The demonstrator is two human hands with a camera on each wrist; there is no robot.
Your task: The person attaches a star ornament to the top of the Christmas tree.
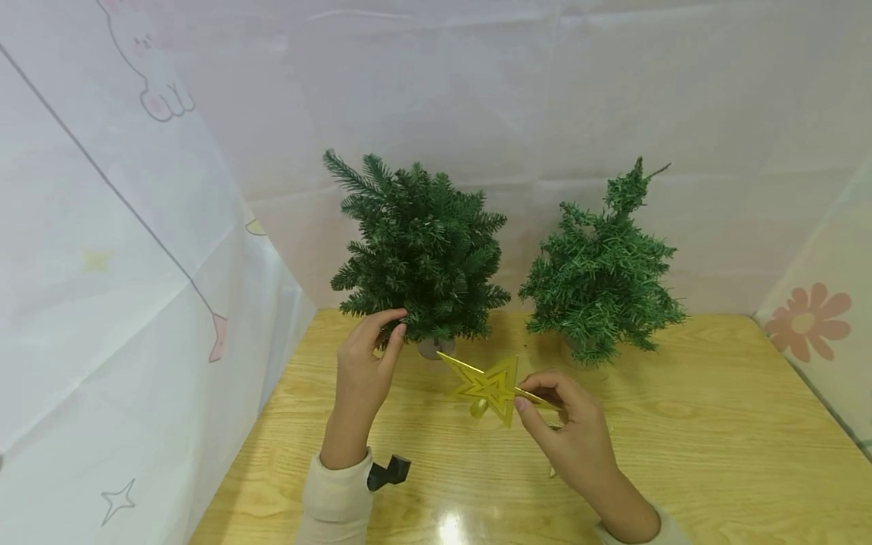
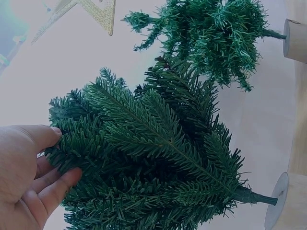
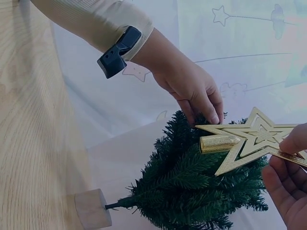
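Note:
A gold star tree topper (image 1: pixel 500 382) with a short tubular socket (image 3: pixel 218 143) is held up over the table in front of the dark green Christmas tree (image 1: pixel 422 250). My right hand (image 1: pixel 575 431) pinches one of the star's points between thumb and fingers; in the right wrist view its socket faces the tree's side. At the tree's top, my left hand (image 2: pixel 29 172) holds the branch tips, thumb on the near side and fingers curling behind. The tree's wooden base (image 3: pixel 92 209) shows below the branches.
A second, lighter green Christmas tree (image 1: pixel 602 280) stands to the right, its thin tip bent sideways. Both trees are on a wooden table (image 1: pixel 715 424), close to a patterned cloth backdrop (image 1: pixel 477 98). Small pale bits lie partly hidden behind my right hand.

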